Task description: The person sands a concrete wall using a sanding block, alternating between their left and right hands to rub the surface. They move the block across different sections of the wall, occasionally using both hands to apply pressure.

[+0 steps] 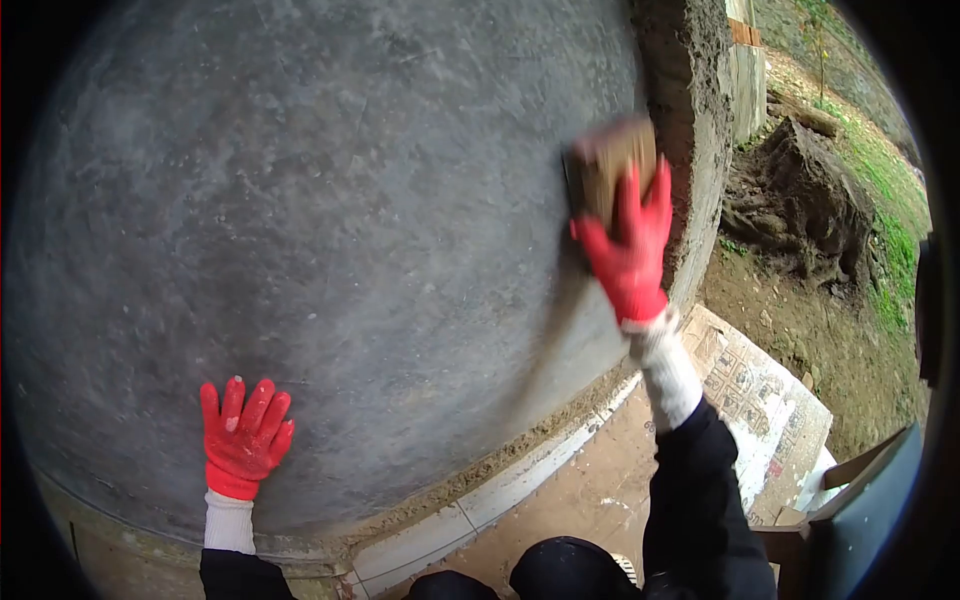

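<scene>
My right hand (pixel 632 245), in a red glove with a white cuff, grips a brown wooden block (pixel 612 170) against the grey wall (pixel 400 200), close to its rough right edge. The block is slightly blurred. Lower left, my left hand (pixel 245 435), also red-gloved, lies flat on the wall with its fingers spread and nothing in it.
A rough pillar edge (pixel 700 130) borders the wall at the right. Flattened cardboard (pixel 765 410) lies on the floor below it, near a dark board (pixel 865 510). White tiles (pixel 420 550) run along the wall's foot. A tree stump (pixel 800 200) stands outside on soil.
</scene>
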### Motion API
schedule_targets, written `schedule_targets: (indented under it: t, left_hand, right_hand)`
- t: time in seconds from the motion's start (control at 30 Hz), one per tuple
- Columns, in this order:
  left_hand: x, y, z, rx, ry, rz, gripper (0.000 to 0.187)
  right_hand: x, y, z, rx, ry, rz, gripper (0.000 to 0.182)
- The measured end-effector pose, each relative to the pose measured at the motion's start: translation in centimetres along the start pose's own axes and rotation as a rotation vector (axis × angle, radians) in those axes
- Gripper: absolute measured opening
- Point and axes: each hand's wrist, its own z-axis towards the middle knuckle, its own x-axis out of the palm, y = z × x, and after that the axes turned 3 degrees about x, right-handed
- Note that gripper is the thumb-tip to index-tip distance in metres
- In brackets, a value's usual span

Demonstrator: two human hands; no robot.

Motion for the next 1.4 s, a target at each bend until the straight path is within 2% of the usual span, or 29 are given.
schedule_targets:
  t: [0.03,0.07,0.17,0.27,0.3,0.33,0.4,0.5,0.6,0.67,0.7,0.73,0.83,0.87,0.93,0.97,1.03,1.07,1.1,1.17,1.2,1.3,1.4]
  left_hand:
    - [0.0,0.0,0.1,-0.010,0.001,0.006,0.042]
    - [0.0,-0.1,0.1,-0.021,0.001,0.014,0.042]
    - [0.1,-0.1,0.1,-0.025,-0.013,0.007,0.040]
    - [0.0,-0.3,0.4,-0.045,-0.020,0.001,0.038]
    - [-0.1,-0.3,0.5,-0.055,-0.018,0.003,0.038]
    - [-0.2,-0.2,0.7,-0.053,-0.043,0.017,0.038]
    - [-0.5,-0.6,0.8,-0.047,-0.064,0.030,0.038]
    - [-0.5,-0.5,0.8,-0.088,-0.044,-0.015,0.037]
    - [-0.2,-0.5,0.9,-0.090,-0.065,-0.009,0.036]
    - [-0.3,-0.4,0.8,-0.050,-0.070,0.014,0.036]
    - [-0.3,-0.4,0.9,-0.051,-0.066,0.011,0.036]
    - [-0.4,-0.4,1.0,-0.050,-0.077,0.000,0.036]
    - [-0.2,-0.4,0.8,-0.065,-0.086,-0.010,0.036]
    - [-0.1,-0.5,0.7,-0.083,-0.078,-0.009,0.035]
    - [-0.2,-0.5,0.8,-0.090,-0.083,0.003,0.036]
    - [-0.3,-0.6,0.9,-0.089,-0.085,0.002,0.037]
    - [-0.3,-0.7,0.8,-0.091,-0.092,-0.010,0.037]
    - [-0.3,-0.5,0.9,-0.087,-0.103,-0.015,0.037]
    - [-0.3,-0.3,1.1,-0.090,-0.108,0.004,0.037]
    - [-0.5,-0.5,0.9,-0.083,-0.068,-0.006,0.038]
    - [-0.3,-0.4,0.9,-0.082,-0.066,-0.008,0.038]
    - [-0.3,-0.6,0.8,-0.080,-0.074,0.001,0.038]
    - [-0.4,-0.3,1.3,-0.051,-0.125,0.018,0.034]
  right_hand:
    - [0.5,0.7,3.7,0.001,-0.038,0.013,0.078]
    - [0.4,1.6,6.6,0.091,-0.002,0.099,0.077]
    - [0.7,1.2,3.7,0.115,-0.019,0.040,0.080]
    - [-0.3,-1.2,-12.6,0.133,0.073,0.024,0.097]
    - [-1.3,-1.4,-19.3,0.290,0.193,0.050,0.109]
    - [-2.1,-2.0,-25.7,0.306,0.229,0.035,0.111]
    - [-4.1,-2.4,-33.7,0.567,0.451,-0.013,0.111]
    - [-2.1,-1.7,-28.7,0.682,0.315,0.111,0.107]
    - [-0.6,-0.1,-11.5,0.201,0.072,0.024,0.091]
    - [0.1,2.6,-1.0,0.152,0.041,0.247,0.081]
    - [0.2,3.9,2.9,0.062,0.012,0.245,0.077]
    - [-0.2,5.8,5.4,0.064,0.038,0.189,0.074]
    - [1.0,5.9,0.9,-0.059,-0.045,0.083,0.076]
    - [0.6,5.7,-2.9,0.030,0.043,0.102,0.081]
    - [0.2,4.4,-15.6,0.145,0.102,0.065,0.100]
    - [-1.0,4.1,-23.0,0.232,0.213,0.076,0.109]
    - [-5.0,3.3,-31.8,0.257,0.489,0.129,0.115]
    - [-5.9,4.0,-31.6,0.289,0.643,0.149,0.118]
    - [-4.7,3.9,-30.7,0.281,0.627,0.157,0.118]
    - [-3.6,4.0,-26.9,0.212,0.446,0.185,0.116]
    - [-2.2,4.2,-22.6,0.144,0.309,0.139,0.106]
    - [-0.6,6.8,-5.8,0.000,0.174,0.049,0.087]
    - [0.6,9.1,0.1,0.007,0.081,0.073,0.082]
